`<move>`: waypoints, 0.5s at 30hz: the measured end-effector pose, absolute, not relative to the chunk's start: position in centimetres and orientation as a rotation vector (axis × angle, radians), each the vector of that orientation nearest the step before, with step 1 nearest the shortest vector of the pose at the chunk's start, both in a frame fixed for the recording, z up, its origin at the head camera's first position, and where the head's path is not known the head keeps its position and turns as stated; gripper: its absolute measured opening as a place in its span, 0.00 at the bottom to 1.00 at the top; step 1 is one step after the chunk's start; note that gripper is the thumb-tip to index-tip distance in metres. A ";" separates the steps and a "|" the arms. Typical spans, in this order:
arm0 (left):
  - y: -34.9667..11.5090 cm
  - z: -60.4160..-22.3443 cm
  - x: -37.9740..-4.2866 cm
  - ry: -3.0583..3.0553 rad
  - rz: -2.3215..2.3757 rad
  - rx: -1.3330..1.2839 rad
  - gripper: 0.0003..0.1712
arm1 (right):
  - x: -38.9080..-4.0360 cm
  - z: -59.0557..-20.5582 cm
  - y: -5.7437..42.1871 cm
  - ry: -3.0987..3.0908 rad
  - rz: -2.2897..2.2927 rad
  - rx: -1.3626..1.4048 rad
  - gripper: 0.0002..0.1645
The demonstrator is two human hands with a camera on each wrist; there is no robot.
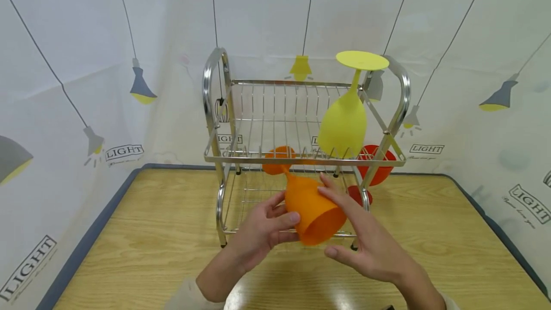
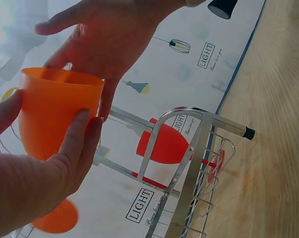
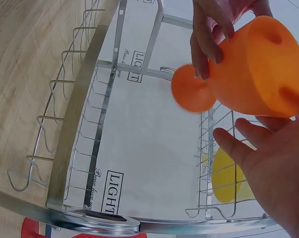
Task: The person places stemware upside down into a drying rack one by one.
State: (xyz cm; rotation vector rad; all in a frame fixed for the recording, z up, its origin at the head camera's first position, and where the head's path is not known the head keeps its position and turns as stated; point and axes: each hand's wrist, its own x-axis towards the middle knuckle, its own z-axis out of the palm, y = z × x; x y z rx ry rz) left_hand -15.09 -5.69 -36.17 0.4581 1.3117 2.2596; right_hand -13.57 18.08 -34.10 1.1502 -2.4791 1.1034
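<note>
An orange plastic wine glass [image 1: 310, 204] is tilted in front of the dish rack, its bowl mouth facing down toward me and its round foot [image 3: 191, 89] pointing at the rack. My left hand [image 1: 263, 231] grips the bowl from the left, thumb on the near side. On the other side, my right hand [image 1: 370, 240] has its fingers extended along the bowl, with the thumb held apart. In the right wrist view, those fingertips [image 3: 226, 139] are at the bowl's underside. A yellow wine glass [image 1: 344, 121] stands upside down on the rack's upper tier.
The two-tier chrome dish rack [image 1: 209, 94] stands on a wooden table [image 1: 168, 219]. Beyond its right side is a red wine glass [image 2: 169, 144], tilted on the lower part of the rack. White printed sheeting [image 1: 267, 8] walls the table on the back and sides.
</note>
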 end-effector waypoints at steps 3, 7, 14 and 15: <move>-5.4 -36.2 -14.9 1.308 2.269 0.458 0.47 | -13.7 -33.9 18.2 -2.532 1.111 1.110 0.51; -5.0 -36.4 -14.4 1.352 2.283 0.433 0.52 | -13.9 -33.6 18.3 -2.566 1.076 1.086 0.49; -4.2 -36.3 -13.6 1.611 2.347 0.383 0.57 | -14.2 -33.4 18.4 -2.581 0.990 1.082 0.47; -4.1 -36.3 -13.5 1.662 2.350 0.383 0.57 | -14.2 -33.5 18.4 -2.581 0.971 1.082 0.47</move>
